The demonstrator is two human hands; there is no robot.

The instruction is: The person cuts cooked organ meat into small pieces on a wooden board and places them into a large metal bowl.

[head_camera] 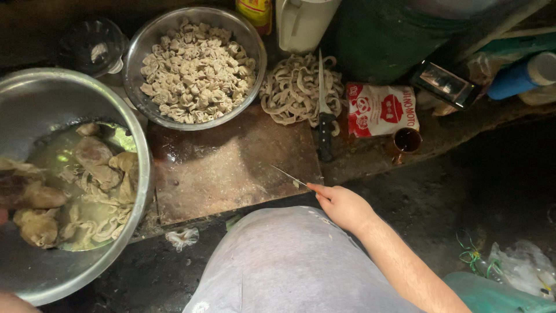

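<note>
Two metal bowls here: a big one (35,104) with offal in broth, a smaller one (253,43) heaped with cut pieces. Two knives too; one (323,110) lies by the strips (292,87), while the right hand (341,206) is clenched around a thin knife (288,175) over the cutting board (231,168). Left hand's barely visible, can't tell.

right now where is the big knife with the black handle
In the head view, the big knife lies right of the cutting board, blade across the pale strips, beside the red-and-white packet.
</note>
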